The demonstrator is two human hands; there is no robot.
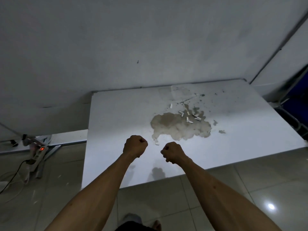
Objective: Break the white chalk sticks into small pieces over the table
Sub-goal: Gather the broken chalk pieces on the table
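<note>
My left hand and my right hand are both curled into fists, a short gap apart, above the near middle of the white table. A white chalk end sticks out of my right fist toward the left hand. No chalk shows in my left fist. Several short white chalk pieces lie scattered on a brown stain farther back on the table. One small chalk piece lies on the table just beyond the gap between my hands.
The table stands against a pale wall. On the tiled floor to the left are a power strip with a red light and cables. A dark blue object stands past the table's right edge.
</note>
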